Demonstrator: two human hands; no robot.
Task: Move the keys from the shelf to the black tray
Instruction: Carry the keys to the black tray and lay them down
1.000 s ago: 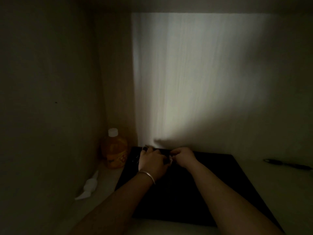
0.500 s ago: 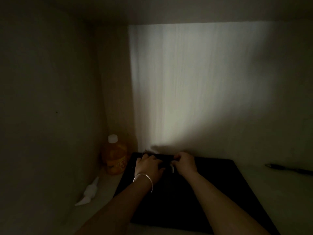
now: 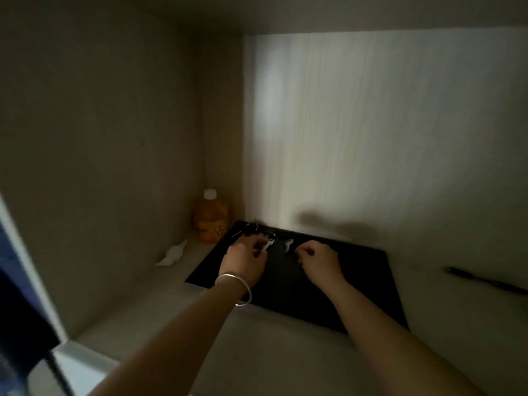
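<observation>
The black tray (image 3: 357, 284) lies flat on the shelf floor against the back wall. A bunch of keys (image 3: 258, 231) on rings rests in its back left corner. My left hand (image 3: 244, 260), with a silver bangle on the wrist, sits at that bunch, its fingertips pinching a pale key (image 3: 268, 244). Another pale key (image 3: 288, 244) lies loose on the tray between my hands. My right hand (image 3: 318, 260) hovers over the tray's middle with curled fingers, a little right of the loose key and not touching it.
An orange bottle (image 3: 211, 220) with a white cap stands in the back left corner. A small white object (image 3: 173, 254) lies left of the tray. A dark pen (image 3: 485, 282) lies on the shelf to the right. Side and back walls close in the dim compartment.
My hands were close together at the back of the tray and have drawn apart. The right hand moved right, and a pale key now shows on the tray between them.
</observation>
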